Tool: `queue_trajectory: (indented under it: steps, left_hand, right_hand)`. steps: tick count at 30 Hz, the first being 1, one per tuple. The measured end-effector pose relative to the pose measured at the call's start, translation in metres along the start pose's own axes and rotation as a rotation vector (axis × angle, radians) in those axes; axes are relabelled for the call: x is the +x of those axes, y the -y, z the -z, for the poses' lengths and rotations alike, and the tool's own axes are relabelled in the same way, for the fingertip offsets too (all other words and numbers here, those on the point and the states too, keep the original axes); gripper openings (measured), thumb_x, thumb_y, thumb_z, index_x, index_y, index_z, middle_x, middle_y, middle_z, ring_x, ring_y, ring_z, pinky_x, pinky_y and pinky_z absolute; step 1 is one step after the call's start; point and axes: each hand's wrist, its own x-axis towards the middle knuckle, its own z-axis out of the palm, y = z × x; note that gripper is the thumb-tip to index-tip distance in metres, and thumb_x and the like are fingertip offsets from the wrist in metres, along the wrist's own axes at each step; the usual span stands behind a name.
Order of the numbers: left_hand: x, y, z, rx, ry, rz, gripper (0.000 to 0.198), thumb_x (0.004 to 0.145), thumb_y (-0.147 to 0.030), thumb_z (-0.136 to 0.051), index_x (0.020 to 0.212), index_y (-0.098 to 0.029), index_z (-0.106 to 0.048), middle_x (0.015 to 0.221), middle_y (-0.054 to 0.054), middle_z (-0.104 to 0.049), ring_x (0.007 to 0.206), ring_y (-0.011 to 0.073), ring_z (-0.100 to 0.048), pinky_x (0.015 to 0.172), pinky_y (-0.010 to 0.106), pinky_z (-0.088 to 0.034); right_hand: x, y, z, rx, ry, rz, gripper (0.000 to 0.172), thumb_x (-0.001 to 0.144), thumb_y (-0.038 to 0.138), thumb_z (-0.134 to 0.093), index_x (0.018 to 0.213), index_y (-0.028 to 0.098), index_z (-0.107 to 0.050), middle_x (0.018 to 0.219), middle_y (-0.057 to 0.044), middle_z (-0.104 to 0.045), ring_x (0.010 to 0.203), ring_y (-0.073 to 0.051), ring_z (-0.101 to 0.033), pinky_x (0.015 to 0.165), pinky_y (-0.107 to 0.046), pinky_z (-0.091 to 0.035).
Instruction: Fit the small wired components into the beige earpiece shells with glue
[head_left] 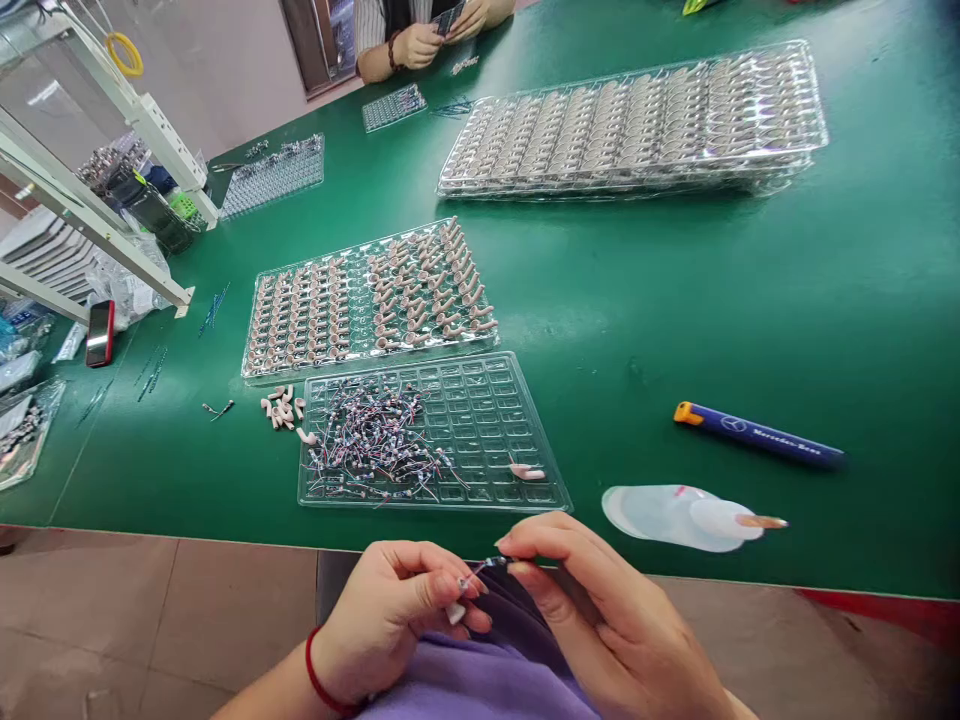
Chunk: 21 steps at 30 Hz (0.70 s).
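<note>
My left hand [412, 610], with a red band at the wrist, is closed on a small white piece [455, 612] at the table's front edge. My right hand [592, 610] pinches the dark end of a small wired part [491, 563], whose thin wires run to my left fingertips. Just beyond my hands lies a clear tray [525, 410] with a heap of wired parts [375, 440] on its left half and a few pale pieces [527, 472] near its right corner. Behind it sits another clear tray [360, 300] holding rows of pale curved pieces.
Loose pale pieces [279, 408] lie left of the heap. A white bottle [675, 517] and a blue cutter [765, 437] lie at right. Stacked full trays [637, 120] stand farther back. Across the table, a person's hands [420, 45] hold something dark. A phone [100, 333] is at left.
</note>
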Motion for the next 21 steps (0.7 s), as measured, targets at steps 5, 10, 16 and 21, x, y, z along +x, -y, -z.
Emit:
queue_trajectory:
  steps: [5,10,16,21]
  left_hand:
    - [0.0001,-0.0017,0.0005,0.007,0.015,-0.008,0.038,0.055,-0.041,-0.089,0.07,-0.009,-0.075,0.062,0.003,-0.063,0.056,0.0097,-0.063,0.05,0.016,-0.042]
    - [0.0003,-0.0017,0.001,0.014,0.013,-0.006,0.038,0.055,-0.041,-0.089,0.07,-0.009,-0.074,0.063,0.003,-0.063,0.055,0.0096,-0.063,0.048,0.015,-0.042]
    - [0.0002,-0.0011,0.0014,0.01,0.007,0.0,0.037,0.055,-0.04,-0.089,0.069,-0.009,-0.075,0.065,0.004,-0.064,0.055,0.01,-0.064,0.048,0.015,-0.042]
    - [0.001,-0.0009,0.0017,0.012,0.001,0.001,0.036,0.056,-0.04,-0.089,0.069,-0.009,-0.075,0.066,0.004,-0.064,0.056,0.0101,-0.064,0.048,0.015,-0.042]
  right_hand:
    - [0.0018,-0.0006,-0.0022,0.002,-0.004,0.0,0.016,0.09,0.007,-0.046,0.094,0.021,-0.054,0.079,0.0,-0.06,0.069,-0.009,-0.059,0.063,-0.015,-0.051]
    - [0.0011,-0.0014,-0.0018,-0.004,0.005,-0.007,0.016,0.09,0.008,-0.046,0.095,0.02,-0.054,0.08,-0.001,-0.059,0.072,-0.009,-0.059,0.066,-0.015,-0.05]
    - [0.0008,0.0009,0.0013,0.005,0.012,0.022,0.018,0.089,0.006,-0.045,0.096,0.02,-0.053,0.079,-0.001,-0.059,0.07,-0.009,-0.059,0.063,-0.015,-0.05]
    - [0.0024,0.0014,0.0015,0.006,0.018,0.033,0.019,0.089,0.005,-0.044,0.097,0.02,-0.053,0.079,-0.001,-0.059,0.07,-0.009,-0.06,0.063,-0.015,-0.051]
